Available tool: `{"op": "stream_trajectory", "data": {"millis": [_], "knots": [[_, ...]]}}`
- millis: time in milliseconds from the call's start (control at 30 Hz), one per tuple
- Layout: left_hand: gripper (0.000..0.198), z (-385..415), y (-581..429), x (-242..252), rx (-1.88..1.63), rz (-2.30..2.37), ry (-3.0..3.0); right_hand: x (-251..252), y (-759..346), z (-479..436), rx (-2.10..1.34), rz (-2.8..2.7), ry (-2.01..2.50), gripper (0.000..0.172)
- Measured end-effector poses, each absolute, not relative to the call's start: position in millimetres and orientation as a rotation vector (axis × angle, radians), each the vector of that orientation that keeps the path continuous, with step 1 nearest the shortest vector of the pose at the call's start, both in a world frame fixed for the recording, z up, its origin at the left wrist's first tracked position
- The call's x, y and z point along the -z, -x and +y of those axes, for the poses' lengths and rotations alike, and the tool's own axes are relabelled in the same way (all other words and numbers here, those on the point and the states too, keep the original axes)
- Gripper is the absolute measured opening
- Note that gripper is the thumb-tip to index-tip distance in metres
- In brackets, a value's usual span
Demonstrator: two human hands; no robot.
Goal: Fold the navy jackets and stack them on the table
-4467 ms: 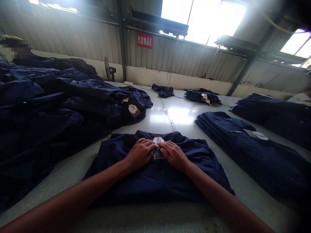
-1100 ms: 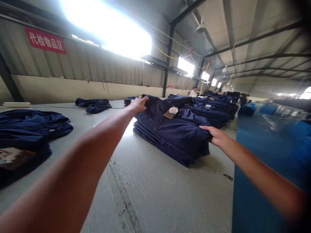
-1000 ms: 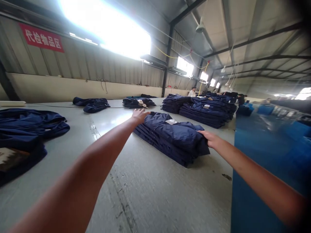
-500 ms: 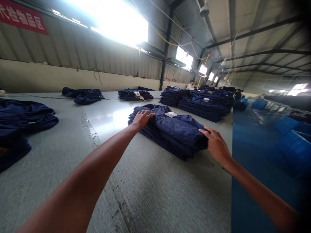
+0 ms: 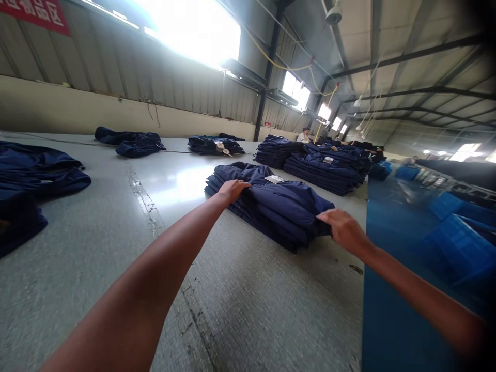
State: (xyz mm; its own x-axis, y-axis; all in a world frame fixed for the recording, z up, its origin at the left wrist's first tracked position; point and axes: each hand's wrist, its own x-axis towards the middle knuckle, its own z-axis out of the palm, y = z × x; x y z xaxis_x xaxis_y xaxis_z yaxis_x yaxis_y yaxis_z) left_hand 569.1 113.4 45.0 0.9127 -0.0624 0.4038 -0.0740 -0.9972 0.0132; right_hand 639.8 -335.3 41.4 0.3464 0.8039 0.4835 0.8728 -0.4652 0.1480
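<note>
A short stack of folded navy garments (image 5: pixel 267 230) lies on the grey table in front of me. The top navy garment (image 5: pixel 287 199) looks like a jacket and has a white label (image 5: pixel 274 179) near its neck. My left hand (image 5: pixel 234 191) has its fingers closed on the upper cloth, left of the label. At the right end, my right hand (image 5: pixel 343 227) pinches the same garment's edge between thumb and fingers. The cloth pulls slightly outward there. What lies under my fingertips is hidden.
Taller stacks of navy garments (image 5: pixel 325 168) stand just behind. Loose navy garments lie at the far left (image 5: pixel 42 170) and along the back (image 5: pixel 134 142). The long table (image 5: pixel 271 315) ends at the right above a blue floor with blue bins (image 5: pixel 461 243). A person (image 5: pixel 304 135) is in the distance.
My fingers have closed from a loose, spread touch into grips on the top garment. My left hand has shifted slightly right. The stack stays in place; the view has tilted a little.
</note>
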Motion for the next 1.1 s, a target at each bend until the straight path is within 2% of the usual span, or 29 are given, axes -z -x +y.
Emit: {"op": "stream_trajectory", "data": {"millis": [67,167,267,333,433,567,800,967,1100], "knots": [[0.063,116.0,-568.1,-38.1,-0.611,-0.145,-3.02,-30.0,-636.6,-341.2,0.605,-1.695,2.48,0.043],[0.068,120.8,-556.8,-28.6,-0.641,-0.168,-2.973,-27.2,-626.7,-346.6,0.601,-1.699,2.456,0.054],[0.071,129.1,-527.1,-17.3,-0.687,-0.132,-2.926,-39.4,-608.4,-333.7,0.706,-1.593,2.28,0.04],[0.065,138.9,-494.4,-6.2,-0.703,-0.059,-2.9,-47.0,-590.0,-309.9,0.786,-1.533,2.113,0.029],[0.056,161.3,-425.9,13.7,-0.683,0.098,-2.885,-47.6,-556.3,-251.8,0.787,-1.545,1.888,0.023],[0.053,193.5,-310.0,32.3,-0.64,0.418,-2.894,-22.6,-513.3,-141.8,0.475,-1.621,1.745,0.023],[0.048,200.5,-102.7,23.1,-0.759,1.09,-2.877,33.4,-414.9,59.5,0.037,-1.733,1.604,0.025],[0.045,176.4,14.2,16.4,-0.895,1.473,-2.847,42.1,-318.9,122.4,-0.067,-1.876,1.523,0.033],[0.049,174.7,65.7,28.4,-0.949,1.805,-2.795,50.1,-254.4,141.9,-0.134,-2.017,1.476,0.042]]}}
